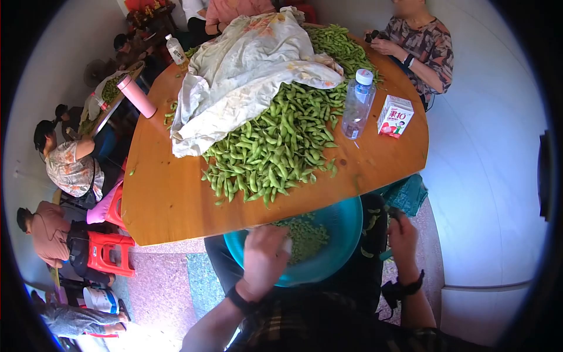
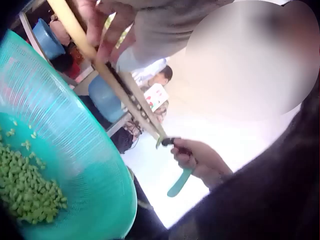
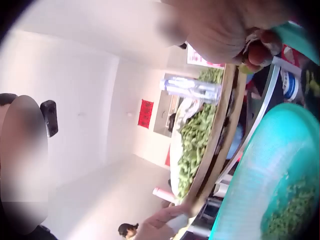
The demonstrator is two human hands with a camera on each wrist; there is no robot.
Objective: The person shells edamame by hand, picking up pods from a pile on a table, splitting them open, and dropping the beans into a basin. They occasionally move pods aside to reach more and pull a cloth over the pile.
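My left hand [image 1: 267, 258] is over the left side of a teal basin [image 1: 350, 234], close under the table's edge, blurred, with a white patch beside its fingers. Shelled green beans [image 1: 305, 237] lie in the basin. To the right of the basin is my right hand [image 1: 403, 237], its fingers curled in. In the left wrist view that hand [image 2: 205, 162] pinches a small green pod [image 2: 159, 143], a dark piece at its fingertips. A teal strip [image 2: 179, 184] sticks out below the hand; what it belongs to is hidden.
A wooden table [image 1: 170, 193] carries a heap of green pods [image 1: 275, 146] under a white cloth [image 1: 240, 64]. On it stand a plastic bottle [image 1: 358, 108], a drink carton [image 1: 394, 116] and a pink flask [image 1: 136, 97]. Several people sit around; red stools [image 1: 108, 252] stand at left.
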